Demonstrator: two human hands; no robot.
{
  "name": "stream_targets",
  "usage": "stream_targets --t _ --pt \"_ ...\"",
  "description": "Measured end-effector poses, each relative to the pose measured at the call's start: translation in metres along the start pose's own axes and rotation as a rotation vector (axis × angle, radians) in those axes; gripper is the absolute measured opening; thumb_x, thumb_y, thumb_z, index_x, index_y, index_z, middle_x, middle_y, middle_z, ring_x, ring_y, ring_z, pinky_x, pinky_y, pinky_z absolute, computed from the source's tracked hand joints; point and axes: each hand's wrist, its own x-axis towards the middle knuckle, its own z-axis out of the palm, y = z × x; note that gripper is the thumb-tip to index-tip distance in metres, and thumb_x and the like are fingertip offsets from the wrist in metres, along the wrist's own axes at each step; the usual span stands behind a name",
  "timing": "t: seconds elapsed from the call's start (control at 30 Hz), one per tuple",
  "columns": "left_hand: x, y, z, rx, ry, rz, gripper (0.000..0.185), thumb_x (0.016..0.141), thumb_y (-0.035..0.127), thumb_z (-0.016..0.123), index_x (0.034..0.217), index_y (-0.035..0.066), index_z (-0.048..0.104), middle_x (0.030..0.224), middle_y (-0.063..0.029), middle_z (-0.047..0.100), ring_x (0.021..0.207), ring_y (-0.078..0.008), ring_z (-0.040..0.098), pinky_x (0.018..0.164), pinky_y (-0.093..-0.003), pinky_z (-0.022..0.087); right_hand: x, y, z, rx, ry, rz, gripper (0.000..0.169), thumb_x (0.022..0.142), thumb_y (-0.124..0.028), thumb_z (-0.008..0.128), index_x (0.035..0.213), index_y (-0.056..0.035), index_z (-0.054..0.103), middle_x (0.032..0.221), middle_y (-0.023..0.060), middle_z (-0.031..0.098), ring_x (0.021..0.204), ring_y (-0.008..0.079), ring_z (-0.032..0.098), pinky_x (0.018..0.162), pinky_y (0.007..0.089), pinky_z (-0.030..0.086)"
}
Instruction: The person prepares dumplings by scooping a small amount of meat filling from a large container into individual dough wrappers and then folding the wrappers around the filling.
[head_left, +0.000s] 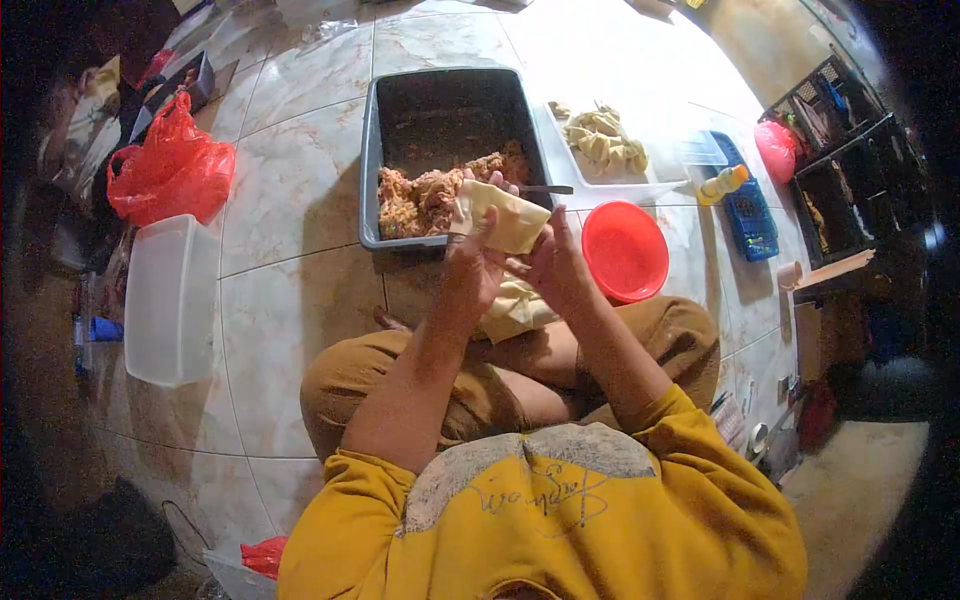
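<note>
A pale yellow dough wrapper (504, 216) is held up between my two hands, over the near edge of a grey plastic tub. My left hand (474, 271) grips its left side, thumb on top and fingers behind. At the wrapper's right edge, my right hand (556, 259) has its fingers on it. Inside the grey tub (365, 176) lies a heap of minced filling (420, 196). The dark handle of a utensil (549, 190) sticks out over the tub's right rim. More flat wrappers (516, 309) lie below my hands, in front of my crossed legs.
A clear plastic container (574, 169) with several folded dumplings (604, 139) stands right of the tub. Nearer are a red bowl (626, 251), a yellow bottle (721, 185) with an orange cap and a blue tray (750, 217). A translucent box (171, 300) and red plastic bag (176, 169) sit left.
</note>
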Motion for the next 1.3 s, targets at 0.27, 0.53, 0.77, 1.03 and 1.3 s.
stream_targets --t 0.27,0.53,0.77,1.03,1.3 --pt "0.006 -0.014 -0.019 0.164 0.48 0.147 0.026 0.087 0.016 0.054 0.107 0.0 0.051 0.096 -0.0087 0.059 0.086 -0.0177 0.058 0.078 -0.0312 0.048 0.01 0.019 0.021 -0.095 0.082 -0.287 0.03 0.081 -0.021 0.063 0.104 -0.0029 0.055 0.1 0.0078 0.06 0.089 0.0175 0.058 0.076 0.0297 0.05" --pt "0.012 0.013 -0.031 0.867 0.037 -0.003 0.034 0.077 0.015 0.065 0.105 -0.001 0.054 0.096 -0.0102 0.06 0.079 -0.0165 0.057 0.073 -0.0306 0.048 0.008 -0.007 0.009 -0.872 0.112 -0.336 0.02 0.079 -0.012 0.065 0.094 -0.0009 0.059 0.084 0.0053 0.063 0.074 0.0098 0.059 0.068 0.0226 0.049" --pt "0.009 0.017 -0.028 1.377 0.054 -0.073 0.042 0.073 0.01 0.063 0.112 0.001 0.054 0.111 -0.0184 0.056 0.104 -0.0272 0.054 0.091 -0.0338 0.041 -0.001 -0.014 0.012 -1.614 0.111 -0.574 0.013 0.076 -0.01 0.065 0.085 -0.0026 0.061 0.077 0.0128 0.063 0.069 0.0212 0.062 0.061 0.0299 0.047" --pt "0.012 0.021 -0.031 1.432 -0.154 0.093 0.027 0.068 0.008 0.057 0.093 -0.002 0.061 0.094 -0.0175 0.058 0.091 -0.0269 0.057 0.082 -0.0345 0.044 0.004 -0.025 0.013 -1.603 0.111 -0.756 0.027 0.072 -0.009 0.069 0.097 -0.0092 0.06 0.081 0.0113 0.062 0.066 0.023 0.062 0.059 0.0304 0.049" --pt "0.009 0.018 -0.022 0.847 -0.084 -0.336 0.02 0.077 0.009 0.057 0.092 -0.004 0.062 0.083 -0.0051 0.063 0.072 -0.0106 0.058 0.066 -0.0245 0.047 0.003 -0.026 0.001 -1.685 0.078 -0.791 0.012 0.081 -0.012 0.057 0.091 -0.0062 0.054 0.083 0.0144 0.056 0.074 0.0339 0.058 0.061 0.038 0.047"
